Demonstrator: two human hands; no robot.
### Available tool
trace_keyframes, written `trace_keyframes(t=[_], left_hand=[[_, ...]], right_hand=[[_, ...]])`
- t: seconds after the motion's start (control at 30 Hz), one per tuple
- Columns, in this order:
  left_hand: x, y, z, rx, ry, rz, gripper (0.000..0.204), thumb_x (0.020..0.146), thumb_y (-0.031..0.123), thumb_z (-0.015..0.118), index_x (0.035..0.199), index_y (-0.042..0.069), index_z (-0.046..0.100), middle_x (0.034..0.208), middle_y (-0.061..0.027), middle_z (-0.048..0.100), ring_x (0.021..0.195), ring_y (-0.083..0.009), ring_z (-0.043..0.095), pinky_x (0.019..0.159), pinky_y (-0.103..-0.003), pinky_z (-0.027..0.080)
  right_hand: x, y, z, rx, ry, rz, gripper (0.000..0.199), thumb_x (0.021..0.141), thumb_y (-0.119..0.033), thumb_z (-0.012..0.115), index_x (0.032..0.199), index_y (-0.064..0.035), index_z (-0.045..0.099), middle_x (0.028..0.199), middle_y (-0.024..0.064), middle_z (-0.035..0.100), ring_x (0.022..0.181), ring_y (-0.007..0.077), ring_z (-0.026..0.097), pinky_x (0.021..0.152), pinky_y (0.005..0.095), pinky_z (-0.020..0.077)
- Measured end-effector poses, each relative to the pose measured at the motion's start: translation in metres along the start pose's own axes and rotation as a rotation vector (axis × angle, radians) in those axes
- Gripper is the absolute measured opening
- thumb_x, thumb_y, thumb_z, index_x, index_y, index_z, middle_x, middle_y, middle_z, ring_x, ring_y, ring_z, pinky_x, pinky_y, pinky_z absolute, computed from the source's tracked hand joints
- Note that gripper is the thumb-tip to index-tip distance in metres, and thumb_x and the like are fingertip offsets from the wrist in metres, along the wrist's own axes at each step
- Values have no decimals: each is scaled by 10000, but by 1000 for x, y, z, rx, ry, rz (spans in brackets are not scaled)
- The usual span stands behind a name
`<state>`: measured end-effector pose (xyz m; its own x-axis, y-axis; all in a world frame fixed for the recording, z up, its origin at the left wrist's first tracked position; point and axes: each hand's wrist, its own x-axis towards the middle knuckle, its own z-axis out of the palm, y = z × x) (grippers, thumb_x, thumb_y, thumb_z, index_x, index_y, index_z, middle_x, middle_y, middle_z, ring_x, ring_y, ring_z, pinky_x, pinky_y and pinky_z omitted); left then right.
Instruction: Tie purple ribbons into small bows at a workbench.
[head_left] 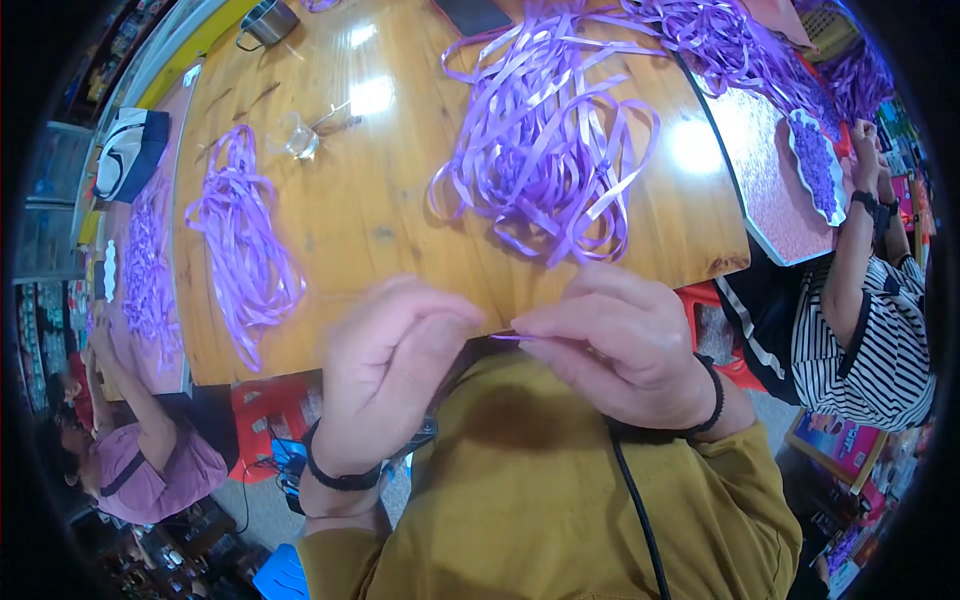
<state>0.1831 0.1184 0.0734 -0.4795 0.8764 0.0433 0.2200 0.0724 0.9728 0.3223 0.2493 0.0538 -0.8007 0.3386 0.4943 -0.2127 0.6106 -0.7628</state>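
Purple ribbon piece (508, 337): thin, narrow; held just off the near edge of the wooden table (350, 210), pinched between thumb and fingers of the right hand (625, 345). Left hand (395, 365): blurred, curled near the same table edge; whether anything is gripped cannot be told. Risks, as judged: the strip could be lost through its slightness and smoothness; loose loops could be snagged and tangled. Large ribbon heap (550, 130): glossy, flat strands, right of table centre. Smaller ribbon bundle (243, 245): elongated coils, table's left. Metal mug (268, 22): cylindrical, table's far left
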Motion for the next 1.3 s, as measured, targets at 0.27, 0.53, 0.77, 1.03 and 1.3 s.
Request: trace_keyframes(t=[0.27, 0.53, 0.77, 1.03, 1.3], left_hand=[[6, -5, 5, 217, -307, 90, 213, 853, 155, 483, 723, -8, 528, 640, -24, 475, 587, -102, 445, 526, -239, 334], [-1, -15, 11, -135, -205, -159, 155, 834, 119, 509, 721, 15, 518, 676, -15, 468, 607, -84, 429, 552, -211, 336], [-5, -21, 2, -369, -277, -345, 62, 773, 22, 580, 718, -1, 563, 728, -33, 528, 674, -98, 487, 615, -214, 386], [0, -11, 24, 284, 144, 166, 62, 749, 23, 575, 709, -24, 565, 653, -53, 523, 582, -159, 477, 573, -297, 370], [6, -7, 11, 60, -255, -166, 131, 841, 97, 502, 751, 12, 542, 651, -27, 478, 618, -116, 463, 627, -237, 364]], right_hand=[[-3, 3, 2, -45, -31, 16, 174, 655, 5, 666, 821, -20, 621, 602, 63, 496, 490, 175, 479, 427, 272, 358], [-4, 6, 3, 2, -22, 57, 156, 669, -10, 666, 816, -40, 622, 595, 58, 492, 488, 182, 489, 433, 279, 365], [-8, 16, 2, 29, -22, 16, 97, 712, -69, 647, 800, -45, 614, 614, 65, 507, 550, 219, 526, 483, 302, 408], [-8, 8, 13, -128, -20, -54, 76, 731, -106, 622, 748, -53, 571, 629, 68, 515, 548, 230, 530, 477, 318, 413], [-10, 17, 5, -77, -65, 39, 129, 677, -31, 668, 776, -30, 585, 660, 82, 539, 576, 225, 541, 516, 294, 430]])
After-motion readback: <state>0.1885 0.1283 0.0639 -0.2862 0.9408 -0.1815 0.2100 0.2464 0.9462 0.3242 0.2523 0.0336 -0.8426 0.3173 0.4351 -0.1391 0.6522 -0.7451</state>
